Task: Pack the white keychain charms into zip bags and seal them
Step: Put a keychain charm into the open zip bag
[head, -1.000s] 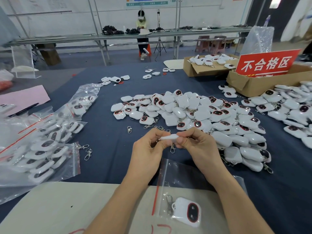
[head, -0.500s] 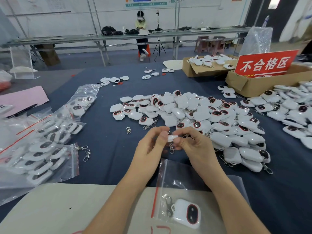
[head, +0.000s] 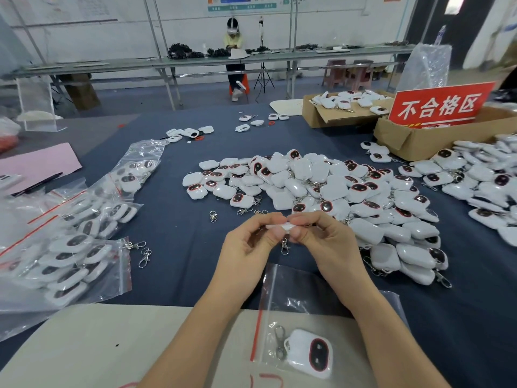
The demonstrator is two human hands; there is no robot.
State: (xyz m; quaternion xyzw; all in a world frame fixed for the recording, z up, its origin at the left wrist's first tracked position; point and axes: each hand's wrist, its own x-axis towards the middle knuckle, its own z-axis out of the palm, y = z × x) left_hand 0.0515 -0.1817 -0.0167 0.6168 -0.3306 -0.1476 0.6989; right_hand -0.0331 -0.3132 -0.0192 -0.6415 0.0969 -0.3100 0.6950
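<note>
My left hand (head: pixel 249 247) and my right hand (head: pixel 321 239) meet above the dark blue cloth, both pinching one white keychain charm (head: pixel 282 227) edge-on between the fingertips. Its metal clasp (head: pixel 284 246) dangles below. Under my right forearm lies a clear zip bag (head: pixel 282 303) with a red seal strip, holding one white charm (head: pixel 310 352) with a dark oval face. A large heap of loose white charms (head: pixel 321 186) spreads just beyond my hands.
Filled zip bags (head: pixel 70 242) are piled at the left. Loose clasps (head: pixel 141 252) lie beside them. Cardboard boxes (head: pixel 414 141) with a red sign (head: pixel 439 106) stand at the right, with more charms (head: pixel 481 177) in front. A beige board (head: pixel 98 345) lies nearest me. A person sits at a far bench.
The charm has been turned and drawn in between my fingertips, so less of it shows. My hands stay close together in nearly the same place.
</note>
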